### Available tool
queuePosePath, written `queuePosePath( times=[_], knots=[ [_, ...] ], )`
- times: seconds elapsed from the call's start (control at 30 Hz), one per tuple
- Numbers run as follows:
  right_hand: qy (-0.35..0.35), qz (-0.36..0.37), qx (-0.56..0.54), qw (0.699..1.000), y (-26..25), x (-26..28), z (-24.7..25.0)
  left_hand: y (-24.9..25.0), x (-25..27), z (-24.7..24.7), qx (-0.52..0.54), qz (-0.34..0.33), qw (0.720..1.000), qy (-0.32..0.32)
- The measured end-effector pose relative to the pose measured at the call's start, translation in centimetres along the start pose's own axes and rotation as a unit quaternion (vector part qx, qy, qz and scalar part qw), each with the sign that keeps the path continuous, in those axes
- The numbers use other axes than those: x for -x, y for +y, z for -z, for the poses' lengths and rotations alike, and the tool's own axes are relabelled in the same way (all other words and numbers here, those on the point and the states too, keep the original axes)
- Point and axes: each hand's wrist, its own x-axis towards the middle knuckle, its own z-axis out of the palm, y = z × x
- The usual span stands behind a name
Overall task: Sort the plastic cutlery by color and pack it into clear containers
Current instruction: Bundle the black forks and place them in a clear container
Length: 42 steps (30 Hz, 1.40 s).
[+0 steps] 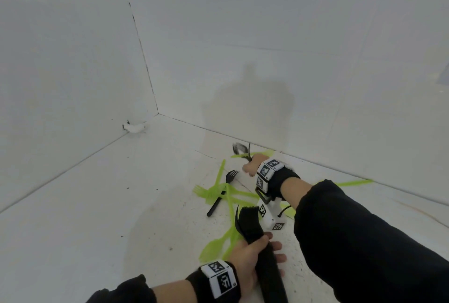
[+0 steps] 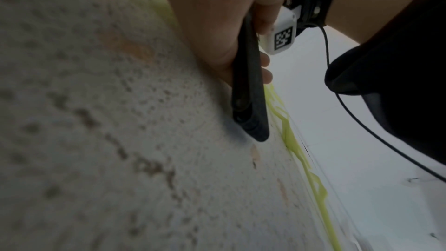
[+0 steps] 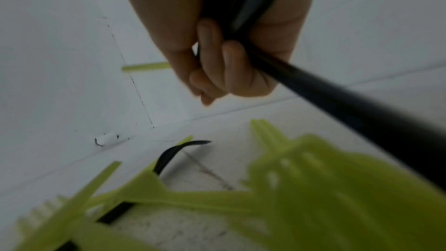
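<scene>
On the white table, my left hand grips a bundle of black cutlery with fork tines pointing up; the left wrist view shows my left hand wrapped round the bundle's handles. Farther back, near the wall, my right hand holds black spoons. In the right wrist view the fingers curl round a black handle. One black fork lies between the hands among green forks, also seen as a black fork and green cutlery.
A green spoon lies by my left hand, and a green knife rests along the right wall. White walls meet in a corner at the back left, with a small white lump at its foot.
</scene>
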Motion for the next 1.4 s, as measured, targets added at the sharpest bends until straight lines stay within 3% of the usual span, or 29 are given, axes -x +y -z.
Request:
queuePosePath(
  times=[0.1, 0.27, 0.4, 0.57, 0.67, 0.8, 0.9, 1.13, 1.3, 1.4],
  knots=[
    [-0.041, 0.009, 0.004, 0.999, -1.0, -0.4, -1.8, 0.0, 0.1, 0.4, 0.006, -0.007, 1.000, 0.005],
    [-0.028, 0.034, 0.024, 0.999, -1.9, -0.8, -2.6, 0.4, 0.2, 0.6, 0.024, -0.001, 1.000, 0.014],
    [-0.051, 0.004, 0.010, 0.999, -2.3, -0.8, -1.7, 0.4, -0.2, 0.7, 0.050, -0.003, 0.998, 0.022],
    [-0.032, -0.002, -0.127, 0.991, -1.1, -0.8, 0.6, 0.3, -0.2, 0.7, 0.030, 0.006, 0.999, 0.025],
    [0.026, 0.033, -0.162, 0.986, -0.7, 1.8, 2.6, 0.2, 0.2, 0.4, 0.022, -0.003, 1.000, 0.021],
    [0.143, 0.100, -0.236, 0.956, 0.3, 5.8, 4.0, -0.2, -0.1, 0.4, 0.004, -0.015, 1.000, 0.011],
    [0.130, 0.115, -0.279, 0.945, 1.9, 8.5, 3.8, -0.4, 0.1, 0.7, -0.015, -0.021, 1.000, -0.003],
    [0.103, 0.064, -0.263, 0.957, 6.5, 14.3, 1.9, -1.5, 1.5, 0.4, -0.032, -0.073, 0.997, -0.019],
    [0.071, 0.070, -0.265, 0.959, 8.5, 18.6, -0.4, -2.5, 3.1, -0.8, -0.059, -0.076, 0.993, -0.066],
    [0.115, 0.057, -0.308, 0.943, 9.3, 20.3, -1.0, -3.2, 3.3, -1.5, -0.074, -0.090, 0.990, -0.081]
  ],
)
